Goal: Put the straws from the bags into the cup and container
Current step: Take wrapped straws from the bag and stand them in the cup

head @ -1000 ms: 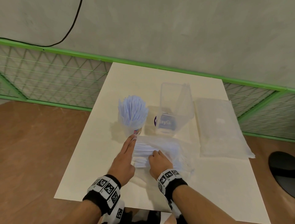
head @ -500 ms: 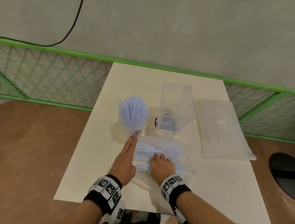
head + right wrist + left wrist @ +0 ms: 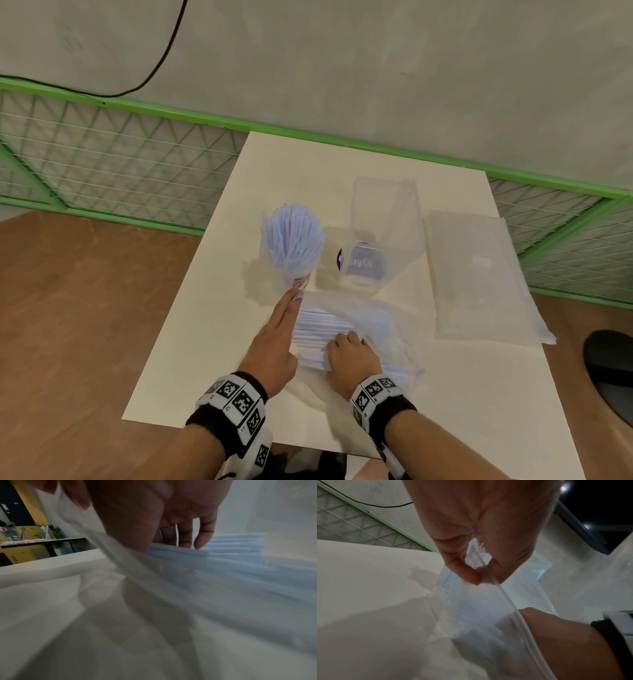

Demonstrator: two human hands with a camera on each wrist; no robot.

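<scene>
I am pinching the zip edge of the clear bag (image 3: 373,322) between the thumb and fingers of my left hand (image 3: 274,346), holding its mouth up off the desk (image 3: 462,404); the left wrist view is showing the plastic strip caught in that pinch. My right hand (image 3: 352,356) is reaching inside the bag, its fingers (image 3: 204,534) curling down onto the loose straws (image 3: 318,329) lying flat in there; whether they are actually closing around any straw, I cannot tell. The bag is lying on the desk just in front of the cup (image 3: 291,270), its near corner touching the cup's base. The cup is standing upright and is packed with a bundle of straws (image 3: 291,236). Just to the right of the cup, the clear container (image 3: 380,240) is standing with a label showing through its wall. Further right of the cup, beyond the container, a second bag (image 3: 479,277) is lying flat on the desk.
</scene>
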